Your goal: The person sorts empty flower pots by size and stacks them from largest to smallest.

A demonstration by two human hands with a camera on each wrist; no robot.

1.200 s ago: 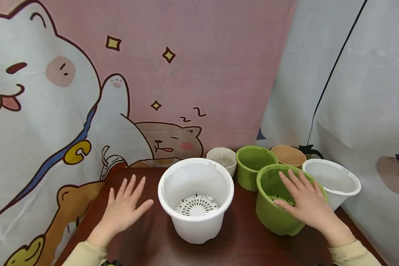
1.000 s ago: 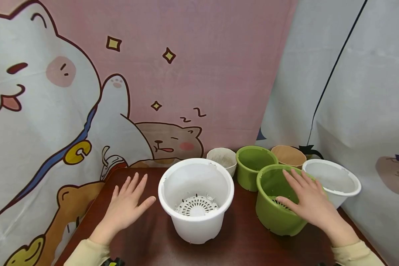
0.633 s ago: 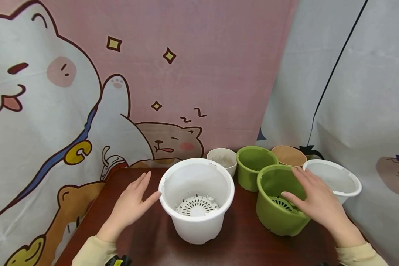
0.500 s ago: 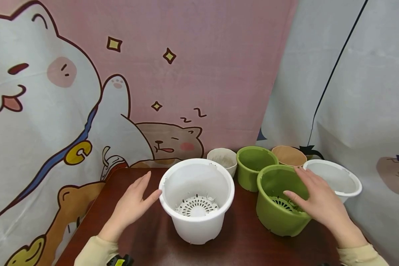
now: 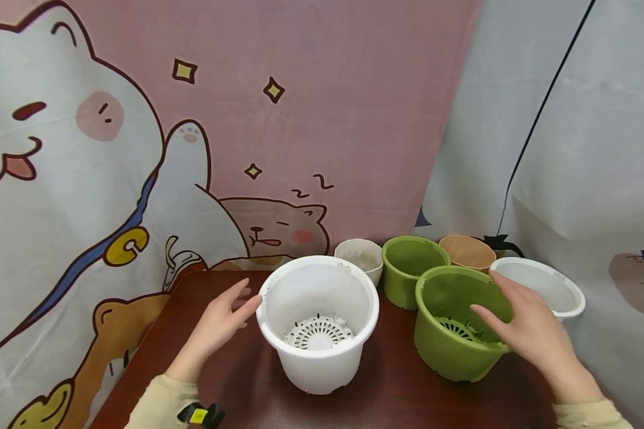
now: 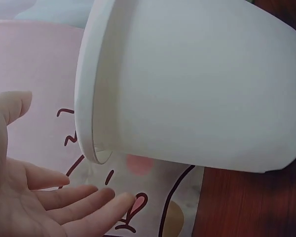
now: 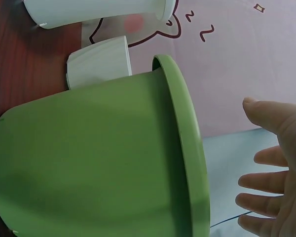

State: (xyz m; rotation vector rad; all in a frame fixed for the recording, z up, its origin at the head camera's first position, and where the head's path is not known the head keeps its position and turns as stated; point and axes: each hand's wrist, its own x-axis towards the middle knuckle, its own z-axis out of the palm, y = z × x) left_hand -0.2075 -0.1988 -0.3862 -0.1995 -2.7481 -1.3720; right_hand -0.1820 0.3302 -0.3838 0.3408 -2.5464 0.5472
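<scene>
A large white plastic flowerpot (image 5: 320,370) with a slotted bottom stands upright mid-table. My left hand (image 5: 219,320) is at its left rim, thumb and fingers apart. In the left wrist view a gap shows between that hand (image 6: 44,197) and the white pot (image 6: 202,84). To the right stands a green flowerpot (image 5: 448,354), also slotted at the bottom. Over its right rim hovers my right hand (image 5: 536,330), hiding part of it. The right wrist view shows the right hand (image 7: 283,165) apart from the green pot (image 7: 98,158), its fingers relaxed. Both hands hold nothing.
Behind the green pot stand a second green pot (image 5: 402,285), a small cream pot (image 5: 362,253), a tan pot (image 5: 467,250) and a white pot (image 5: 539,286). A printed cloth (image 5: 349,119) hangs behind the dark red table (image 5: 394,387).
My left hand has moved right, towards the white pot's rim, turning and its fingers bending slightly. My right hand has shifted right across the green pot and turned sideways. The pots have stayed put.
</scene>
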